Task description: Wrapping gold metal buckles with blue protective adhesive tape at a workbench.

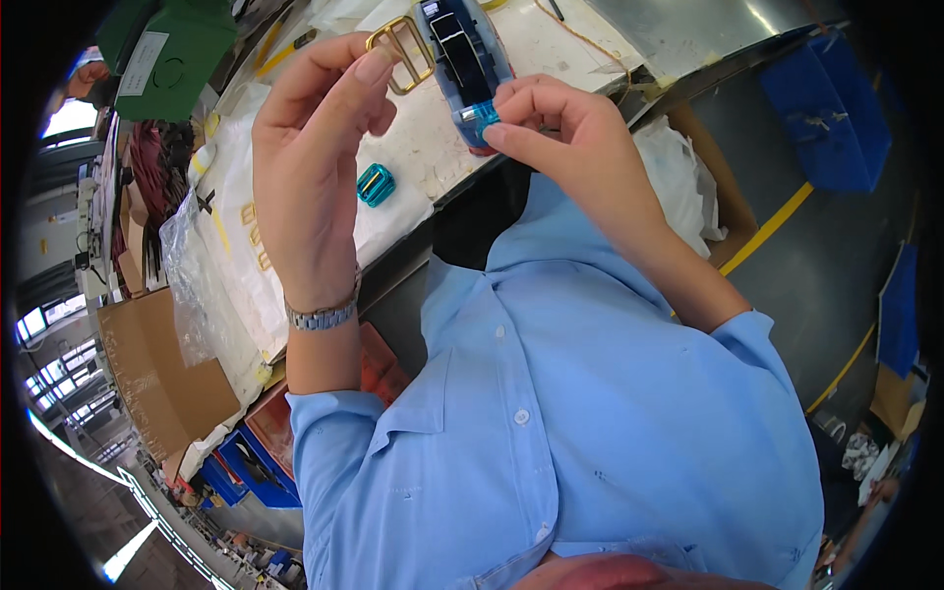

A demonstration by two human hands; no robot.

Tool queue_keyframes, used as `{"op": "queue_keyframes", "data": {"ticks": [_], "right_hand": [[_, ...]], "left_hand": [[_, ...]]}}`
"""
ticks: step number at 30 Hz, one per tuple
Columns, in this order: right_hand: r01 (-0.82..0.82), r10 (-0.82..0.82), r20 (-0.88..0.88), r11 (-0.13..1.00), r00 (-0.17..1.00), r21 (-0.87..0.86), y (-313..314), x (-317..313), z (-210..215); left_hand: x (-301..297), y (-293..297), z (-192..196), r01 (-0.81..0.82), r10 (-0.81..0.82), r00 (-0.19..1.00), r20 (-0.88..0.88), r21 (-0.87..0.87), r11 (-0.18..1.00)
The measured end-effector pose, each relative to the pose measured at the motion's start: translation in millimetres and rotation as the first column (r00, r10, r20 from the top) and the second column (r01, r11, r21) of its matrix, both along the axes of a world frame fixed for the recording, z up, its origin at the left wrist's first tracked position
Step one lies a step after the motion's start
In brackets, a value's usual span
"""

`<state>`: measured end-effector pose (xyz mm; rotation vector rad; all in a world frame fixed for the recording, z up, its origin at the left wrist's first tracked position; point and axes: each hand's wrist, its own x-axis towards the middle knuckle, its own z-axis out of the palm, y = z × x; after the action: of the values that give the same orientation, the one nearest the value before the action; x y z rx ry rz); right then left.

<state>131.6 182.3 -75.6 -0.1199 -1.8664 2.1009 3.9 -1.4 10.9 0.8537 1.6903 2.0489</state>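
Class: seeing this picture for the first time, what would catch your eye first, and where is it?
Top centre, the left hand pinches a gold rectangular buckle, while the right hand touches a blue tape dispenser beside it. A small teal buckle lies on the white table between the forearms.

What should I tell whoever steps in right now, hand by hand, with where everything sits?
Left hand: raised over the bench, pinching a gold metal buckle between thumb and fingertips.
Right hand: fingertips at the front end of a blue tape dispenser, where a bit of clear tape shows.
White-covered bench: a small teal buckle lies on it; more gold buckles lie at its left side.
Done: buckle picked up.
Left: no tape on the buckle yet, as far as can be seen.
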Motion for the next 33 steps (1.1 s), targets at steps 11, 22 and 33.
{"op": "queue_keyframes", "data": {"ticks": [11,22,33], "right_hand": [[-0.198,0.342,0.270,0.873,0.900,-0.446,-14.4,62.7,9.7],[-0.205,0.338,0.199,0.847,0.920,-0.491,-19.2,69.3,10.1],[-0.232,0.314,0.167,0.893,0.934,-0.385,-18.9,69.6,9.5]], "left_hand": [[98.0,-16.9,-41.7,-0.164,0.192,0.963,0.190,-0.158,0.974],[100.0,-20.7,-75.5,-0.200,0.128,0.905,-0.406,-0.141,0.970],[92.5,-19.9,-72.8,-0.171,0.087,0.939,-0.332,-0.231,0.958]]}}
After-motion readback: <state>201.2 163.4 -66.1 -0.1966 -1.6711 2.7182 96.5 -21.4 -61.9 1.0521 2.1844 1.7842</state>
